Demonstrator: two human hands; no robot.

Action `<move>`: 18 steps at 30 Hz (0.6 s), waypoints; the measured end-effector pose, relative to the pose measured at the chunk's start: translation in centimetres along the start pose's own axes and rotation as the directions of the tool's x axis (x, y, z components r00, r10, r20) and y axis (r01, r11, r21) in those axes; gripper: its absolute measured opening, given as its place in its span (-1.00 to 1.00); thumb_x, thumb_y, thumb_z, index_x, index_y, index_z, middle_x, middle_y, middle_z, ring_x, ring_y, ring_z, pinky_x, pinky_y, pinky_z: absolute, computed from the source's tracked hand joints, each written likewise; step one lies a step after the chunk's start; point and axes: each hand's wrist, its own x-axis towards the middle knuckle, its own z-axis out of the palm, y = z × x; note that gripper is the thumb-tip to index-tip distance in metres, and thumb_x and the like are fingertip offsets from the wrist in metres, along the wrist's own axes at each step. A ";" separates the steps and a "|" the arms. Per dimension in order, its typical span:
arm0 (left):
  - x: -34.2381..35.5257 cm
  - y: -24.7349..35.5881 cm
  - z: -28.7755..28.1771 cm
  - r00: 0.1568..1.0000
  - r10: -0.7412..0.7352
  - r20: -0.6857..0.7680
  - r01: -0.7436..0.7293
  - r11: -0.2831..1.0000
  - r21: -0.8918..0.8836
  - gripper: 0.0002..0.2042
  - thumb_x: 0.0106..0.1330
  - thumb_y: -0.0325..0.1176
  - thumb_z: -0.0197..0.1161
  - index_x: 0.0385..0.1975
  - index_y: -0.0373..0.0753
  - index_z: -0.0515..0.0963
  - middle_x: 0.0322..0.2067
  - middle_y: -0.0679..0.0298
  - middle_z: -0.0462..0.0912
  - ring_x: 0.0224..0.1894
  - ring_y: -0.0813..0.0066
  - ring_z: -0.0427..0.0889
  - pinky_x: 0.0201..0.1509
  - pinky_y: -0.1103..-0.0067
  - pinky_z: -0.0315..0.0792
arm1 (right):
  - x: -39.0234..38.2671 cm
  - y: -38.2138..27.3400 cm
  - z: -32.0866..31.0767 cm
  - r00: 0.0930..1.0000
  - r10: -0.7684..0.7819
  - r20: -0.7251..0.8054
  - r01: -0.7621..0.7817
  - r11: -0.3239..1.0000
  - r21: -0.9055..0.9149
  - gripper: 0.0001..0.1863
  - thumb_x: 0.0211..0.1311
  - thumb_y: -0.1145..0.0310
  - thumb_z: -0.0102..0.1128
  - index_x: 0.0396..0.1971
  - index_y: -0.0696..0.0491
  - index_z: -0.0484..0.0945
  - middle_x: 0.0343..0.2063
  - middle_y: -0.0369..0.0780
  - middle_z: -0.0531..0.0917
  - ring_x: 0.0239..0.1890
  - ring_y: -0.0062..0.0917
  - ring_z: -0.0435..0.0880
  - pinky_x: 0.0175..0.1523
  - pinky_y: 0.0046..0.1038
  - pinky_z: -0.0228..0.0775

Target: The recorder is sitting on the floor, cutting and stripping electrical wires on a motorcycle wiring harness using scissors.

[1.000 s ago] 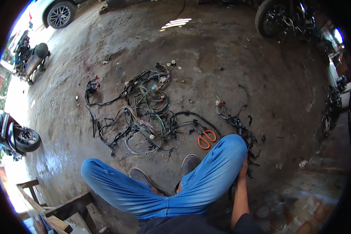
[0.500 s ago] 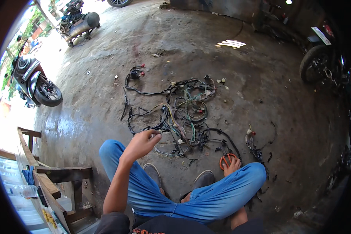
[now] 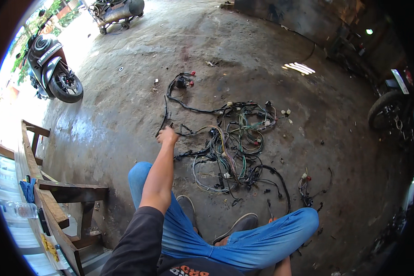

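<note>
Wire harness (image 3: 224, 146), at L fingers (image 3: 161, 136), bulk rt.

The person wears a dark charcoal shirt (image 3: 225, 270), its loose, creased left sleeve (image 3: 134, 239) ending near the elbow with a plain hem; across the chest sits an orange and whitish print (image 3: 188, 270), cut off by the lower edge, so its full shape is hard to make out; the left forearm (image 3: 158, 179) and left hand (image 3: 168, 135) are bare; below are blue jeans (image 3: 267, 237), faded paler along the thighs; grey-brown shoes (image 3: 241, 224) have a light sole edge.
</note>
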 end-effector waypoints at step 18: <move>-7.2 1.3 -6.4 0.824 0.547 0.150 0.005 0.258 -0.966 -0.58 0.44 -0.09 0.21 -0.03 -0.39 0.48 -0.25 0.16 0.60 -0.37 0.35 0.70 -0.29 0.42 0.71 | -6.2 3.9 -14.0 0.726 0.642 -0.247 -0.086 0.441 0.893 -0.57 0.52 -0.02 -0.06 -0.41 0.04 0.40 -0.44 -0.25 0.48 -0.40 -0.59 0.49 -0.28 -0.51 0.33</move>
